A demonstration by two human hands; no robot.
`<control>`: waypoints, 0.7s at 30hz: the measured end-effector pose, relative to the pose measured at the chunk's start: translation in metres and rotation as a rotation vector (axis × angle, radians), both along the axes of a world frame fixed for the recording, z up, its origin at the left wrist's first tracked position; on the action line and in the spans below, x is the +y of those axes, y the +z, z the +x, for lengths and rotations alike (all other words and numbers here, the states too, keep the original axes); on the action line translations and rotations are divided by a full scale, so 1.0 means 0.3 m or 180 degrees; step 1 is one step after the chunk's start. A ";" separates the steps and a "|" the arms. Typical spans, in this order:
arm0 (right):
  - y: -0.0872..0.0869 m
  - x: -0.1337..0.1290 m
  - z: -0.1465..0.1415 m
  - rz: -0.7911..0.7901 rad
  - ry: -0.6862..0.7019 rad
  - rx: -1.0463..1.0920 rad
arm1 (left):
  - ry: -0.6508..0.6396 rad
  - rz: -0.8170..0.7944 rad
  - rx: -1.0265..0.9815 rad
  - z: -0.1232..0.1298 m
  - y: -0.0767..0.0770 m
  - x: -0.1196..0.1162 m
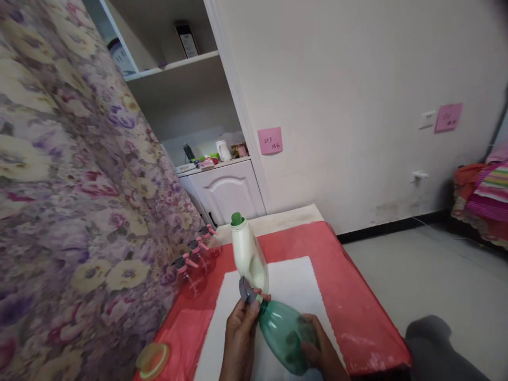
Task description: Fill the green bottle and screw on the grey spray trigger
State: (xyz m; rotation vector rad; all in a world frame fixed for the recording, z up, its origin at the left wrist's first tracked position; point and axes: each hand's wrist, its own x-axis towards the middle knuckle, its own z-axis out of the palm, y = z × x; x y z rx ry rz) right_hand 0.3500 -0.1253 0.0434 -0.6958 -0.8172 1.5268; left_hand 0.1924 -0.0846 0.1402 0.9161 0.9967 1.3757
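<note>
A green transparent bottle (283, 330) is held tilted over a white mat (297, 275) on the red-covered table. My left hand (242, 328) is closed around the grey spray head (246, 291) at the bottle's neck. Wrapped round the lower body of the bottle is my right hand (317, 344). Just beyond my hands stands a pale green jug (248, 248) with a handle and a green piece at its mouth.
Several clear spray bottles (194, 280) with pink triggers stand by the floral curtain (99, 211) at left. A round yellowish lid or dish (153, 360) is at the near left. Behind are a cabinet (228, 190) and wall.
</note>
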 end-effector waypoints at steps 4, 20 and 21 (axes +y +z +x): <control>0.089 0.012 -0.038 -0.0295 0.0767 0.0690 | -0.0144 -0.0008 -0.0010 0.009 0.000 -0.006; 0.020 -0.017 0.008 -0.0204 0.1225 0.1198 | 0.0077 0.0045 -0.0008 -0.013 -0.022 -0.007; 0.017 -0.016 0.006 -0.0181 0.1148 0.1225 | 0.0080 0.0049 -0.0004 -0.012 -0.018 -0.010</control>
